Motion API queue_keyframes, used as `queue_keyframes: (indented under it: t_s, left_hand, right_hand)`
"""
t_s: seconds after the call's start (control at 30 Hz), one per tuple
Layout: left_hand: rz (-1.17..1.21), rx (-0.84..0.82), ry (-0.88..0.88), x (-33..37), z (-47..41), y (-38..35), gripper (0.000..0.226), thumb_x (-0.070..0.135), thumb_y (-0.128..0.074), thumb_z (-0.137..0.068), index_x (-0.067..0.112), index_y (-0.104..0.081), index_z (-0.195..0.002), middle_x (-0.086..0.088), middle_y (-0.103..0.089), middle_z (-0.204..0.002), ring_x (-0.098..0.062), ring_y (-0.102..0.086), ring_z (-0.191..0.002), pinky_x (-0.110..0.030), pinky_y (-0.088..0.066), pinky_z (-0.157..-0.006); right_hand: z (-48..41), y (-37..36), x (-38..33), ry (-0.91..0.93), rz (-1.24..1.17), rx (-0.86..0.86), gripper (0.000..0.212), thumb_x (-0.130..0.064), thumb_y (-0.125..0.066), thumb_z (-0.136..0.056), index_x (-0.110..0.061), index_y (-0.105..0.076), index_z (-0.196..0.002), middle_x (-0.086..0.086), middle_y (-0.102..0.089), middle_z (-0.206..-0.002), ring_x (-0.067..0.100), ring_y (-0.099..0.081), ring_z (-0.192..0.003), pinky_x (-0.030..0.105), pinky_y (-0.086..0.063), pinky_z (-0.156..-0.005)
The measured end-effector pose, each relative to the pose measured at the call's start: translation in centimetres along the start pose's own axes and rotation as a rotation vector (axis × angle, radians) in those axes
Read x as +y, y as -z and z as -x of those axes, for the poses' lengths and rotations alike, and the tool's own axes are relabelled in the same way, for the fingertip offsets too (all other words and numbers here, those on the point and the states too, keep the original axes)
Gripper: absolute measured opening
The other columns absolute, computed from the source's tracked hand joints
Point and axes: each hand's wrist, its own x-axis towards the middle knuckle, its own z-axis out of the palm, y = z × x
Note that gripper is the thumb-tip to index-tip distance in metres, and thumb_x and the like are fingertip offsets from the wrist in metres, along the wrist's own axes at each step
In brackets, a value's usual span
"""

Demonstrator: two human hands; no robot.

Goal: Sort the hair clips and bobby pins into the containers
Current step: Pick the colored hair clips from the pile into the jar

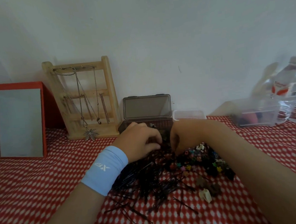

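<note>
We see both hands meet over the middle of the table (34, 181), which is covered in a red cloth with white spots. The left hand (139, 142), with a pale blue wristband (105, 170) behind it, curls its fingers down onto the far end of a heap of dark bobby pins (148, 181). The right hand (182, 135) curls down just beside it, its fingertips in shadow. We cannot tell whether either hand pinches anything.

The pins spread from the hands toward the near edge. To their right lie small coloured hair clips (205, 160), partly hidden by the right forearm. A cream clip (205, 195) lies nearer the near edge.

The hands cover the front of a brown tinted box (162, 124) at the far edge, and its lid (147, 108) stands open against the wall. A small clear container (189, 114) sits just beside it on the right.

Left of the box, a wooden stand (88, 98) leans back, hung with chains and a leaf pendant (90, 134). A red box (21, 119) with a grey panel stands near the far left corner. Toward the far right corner are clear water bottles (293, 94) and a clear tub (256, 120) whose contents are blurred.
</note>
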Motion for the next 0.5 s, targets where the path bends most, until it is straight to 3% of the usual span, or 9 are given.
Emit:
queue_keyframes:
  t_s: [0.07,0.13,0.3,0.4,0.5]
  left_hand:
    - [0.083,0.021,0.061,-0.1,0.3,1.3,0.011,0.042,-0.067,-0.087,0.038,-0.068,-0.097,0.021,-0.058,-0.081,0.005,-0.056,-0.077,-0.022,-0.047,-0.075]
    - [0.036,0.036,0.131,-0.8,0.6,2.4,0.01,0.041,-0.068,-0.087,0.036,-0.067,-0.096,0.024,-0.056,-0.072,0.008,-0.053,-0.066,-0.016,-0.042,-0.062]
    - [-0.083,-0.129,0.357,-3.6,1.3,3.1,0.02,0.046,-0.062,-0.09,0.032,-0.068,-0.101,0.011,-0.067,-0.098,-0.009,-0.062,-0.088,-0.033,-0.054,-0.082]
    - [-0.064,-0.101,0.433,-3.7,1.4,3.2,0.039,0.06,-0.054,-0.089,0.026,-0.066,-0.103,0.005,-0.066,-0.101,-0.014,-0.061,-0.091,-0.036,-0.054,-0.085]
    - [-0.017,-0.235,0.486,-3.0,1.3,3.0,0.061,0.073,-0.06,-0.076,0.021,-0.065,-0.107,0.003,-0.068,-0.101,-0.015,-0.063,-0.091,-0.038,-0.054,-0.086]
  right_hand:
    - [-0.2,-0.3,-0.3,-0.005,0.032,0.007,0.017,-0.032,-0.077,-0.085,-0.029,-0.079,-0.102,-0.024,-0.063,-0.084,-0.004,-0.06,-0.079,0.016,-0.052,-0.075]
    - [-0.2,-0.5,-0.6,-0.013,0.051,0.008,0.016,-0.032,-0.077,-0.086,-0.028,-0.078,-0.102,-0.022,-0.063,-0.088,0.001,-0.062,-0.085,0.021,-0.055,-0.082]
    - [-0.2,-0.7,-1.0,-0.013,0.072,-0.005,0.011,-0.029,-0.076,-0.085,-0.027,-0.076,-0.095,-0.018,-0.065,-0.089,0.002,-0.061,-0.083,0.022,-0.055,-0.079]
    - [0.0,-0.1,-0.9,-0.005,0.017,0.069,0.006,-0.03,-0.074,-0.086,-0.028,-0.071,-0.091,-0.018,-0.064,-0.087,0.0,-0.06,-0.081,0.018,-0.051,-0.072]
    - [0.1,0.6,-1.0,0.031,-0.06,0.157,0.007,-0.035,-0.073,-0.087,-0.032,-0.068,-0.09,-0.018,-0.064,-0.087,-0.001,-0.059,-0.081,0.018,-0.048,-0.071]
